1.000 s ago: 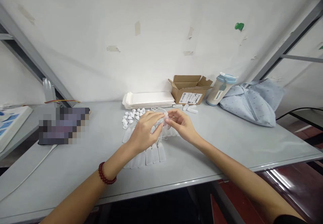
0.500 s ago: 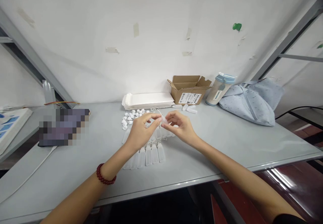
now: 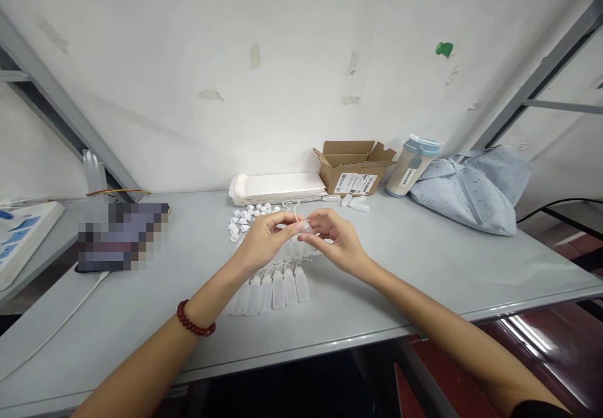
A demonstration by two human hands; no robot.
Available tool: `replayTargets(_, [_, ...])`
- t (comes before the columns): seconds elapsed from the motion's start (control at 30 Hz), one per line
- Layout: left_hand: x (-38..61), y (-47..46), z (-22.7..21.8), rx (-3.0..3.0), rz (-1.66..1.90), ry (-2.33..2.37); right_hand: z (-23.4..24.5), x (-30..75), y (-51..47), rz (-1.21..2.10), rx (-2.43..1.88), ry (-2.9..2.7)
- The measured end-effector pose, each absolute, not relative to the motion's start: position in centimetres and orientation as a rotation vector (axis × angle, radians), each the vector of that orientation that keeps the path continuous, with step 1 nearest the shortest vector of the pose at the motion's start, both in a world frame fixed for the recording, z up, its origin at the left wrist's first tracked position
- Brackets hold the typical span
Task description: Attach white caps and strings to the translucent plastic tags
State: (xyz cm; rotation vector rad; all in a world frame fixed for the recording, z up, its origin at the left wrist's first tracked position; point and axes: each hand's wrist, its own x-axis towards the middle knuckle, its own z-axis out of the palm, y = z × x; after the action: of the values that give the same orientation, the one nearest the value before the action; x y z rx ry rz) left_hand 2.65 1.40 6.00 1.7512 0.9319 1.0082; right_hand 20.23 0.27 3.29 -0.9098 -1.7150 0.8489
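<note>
White cord (image 3: 296,208) curves up from a small translucent plastic piece (image 3: 305,225), pinched between the fingertips of the left hand (image 3: 266,239) and the right hand (image 3: 336,239) above a grey table (image 3: 414,261). Beneath the hands lies a row of translucent plastic bottles (image 3: 277,292). Small white plastic caps (image 3: 242,220) sit in a loose heap near a stack of white paper trays (image 3: 277,187) and an open cardboard box (image 3: 353,168).
</note>
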Motion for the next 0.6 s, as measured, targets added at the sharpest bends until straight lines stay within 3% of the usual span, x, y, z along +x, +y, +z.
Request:
replayTargets(0.2, [2.61,1.50,5.85,1.830,1.012,1.051,3.61,20.20,0.09,1.002,-0.921,-1.653])
replayTargets(0.33, [2.56,1.22,5.62,2.081,1.208,1.255,3.52,20.13,0.40,1.015,-0.989,-1.552])
replayTargets(0.6, [2.39,1.08,5.31,2.818,1.250,0.823,4.08,20.34,0.75,1.183,-0.952,-1.386])
